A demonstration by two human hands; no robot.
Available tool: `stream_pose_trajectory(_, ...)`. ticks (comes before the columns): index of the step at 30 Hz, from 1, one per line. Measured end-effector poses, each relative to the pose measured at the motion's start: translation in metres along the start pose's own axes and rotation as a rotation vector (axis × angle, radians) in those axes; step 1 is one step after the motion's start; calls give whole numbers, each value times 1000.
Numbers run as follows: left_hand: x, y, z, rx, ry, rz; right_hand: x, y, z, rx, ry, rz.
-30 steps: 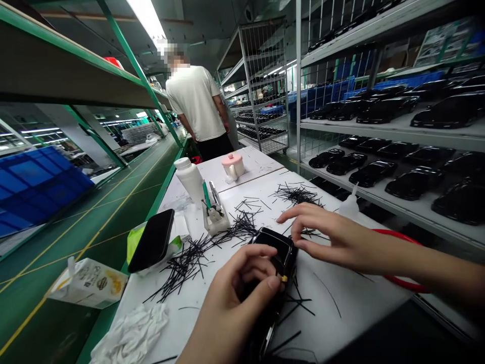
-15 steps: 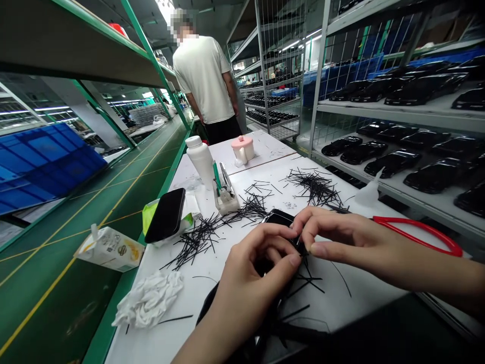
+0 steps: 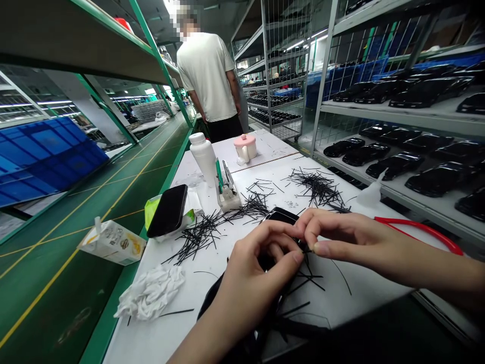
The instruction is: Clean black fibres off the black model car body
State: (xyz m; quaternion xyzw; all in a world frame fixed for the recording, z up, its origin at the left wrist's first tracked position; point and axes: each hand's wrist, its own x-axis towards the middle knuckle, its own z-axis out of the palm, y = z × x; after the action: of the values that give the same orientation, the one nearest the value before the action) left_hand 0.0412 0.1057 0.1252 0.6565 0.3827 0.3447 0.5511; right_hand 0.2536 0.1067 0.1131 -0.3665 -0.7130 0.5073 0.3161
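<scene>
A glossy black model car (image 3: 281, 216) lies on the white table under both hands, its middle mostly hidden by them. My left hand (image 3: 261, 268) curls over it, with thumb and fingers closed round its side. Close against the left fingertips, my right hand (image 3: 337, 235) pinches what looks like the end of a thin black strip (image 3: 308, 251). The fingertips of both hands nearly touch. Several loose black strips (image 3: 310, 277) lie just below the right hand.
Piles of black strips (image 3: 200, 237) spread across the table. Around them are a phone (image 3: 167, 210), a tool holder (image 3: 229, 199), a white bottle (image 3: 203, 156), a lidded cup (image 3: 245, 149), crumpled tissue (image 3: 151, 293), a drink carton (image 3: 113, 241) and red-handled pliers (image 3: 420, 232). A person (image 3: 208, 76) stands beyond.
The right fingertips have shifted slightly right and down, while the left hand keeps its curled grip. The whole view has moved a little.
</scene>
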Motion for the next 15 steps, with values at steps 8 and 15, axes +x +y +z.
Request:
stream_pose_trajectory(8, 0, -1, -1, -3, -4, 2, 3, 0, 0, 31, 2, 9)
stream_pose_trajectory(15, 0, 1, 0, -7, -8, -4, 3, 2, 0, 52, -38, 13)
